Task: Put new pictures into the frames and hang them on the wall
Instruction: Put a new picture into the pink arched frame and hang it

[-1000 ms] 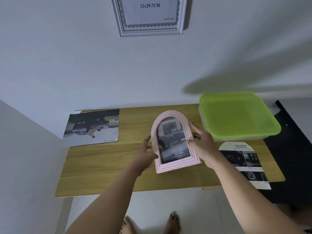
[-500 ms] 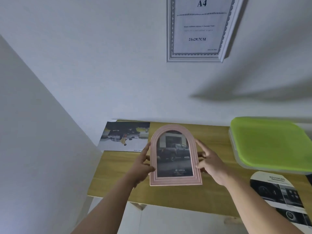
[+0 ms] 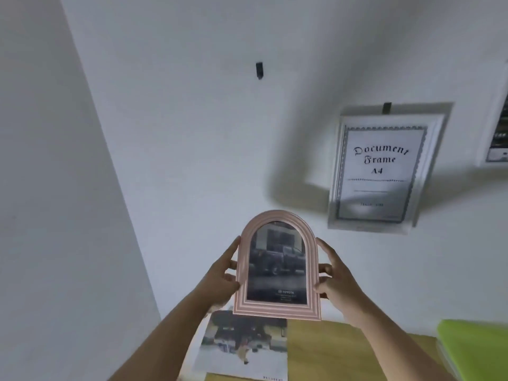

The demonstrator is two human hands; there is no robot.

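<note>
While I'm holding the frame [image 3: 277, 266] upright before the wall [image 3: 192, 138], well below the hook [image 3: 259, 70], left hand [image 3: 220, 279] and right hand [image 3: 334, 276] are pinching its side edges; it's looking light, stiff, possibly glazed, though the blur hides that.

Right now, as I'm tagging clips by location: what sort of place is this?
Probably a home room: plain white wall with a small black hook, a hung white document frame, a wooden table.
</note>
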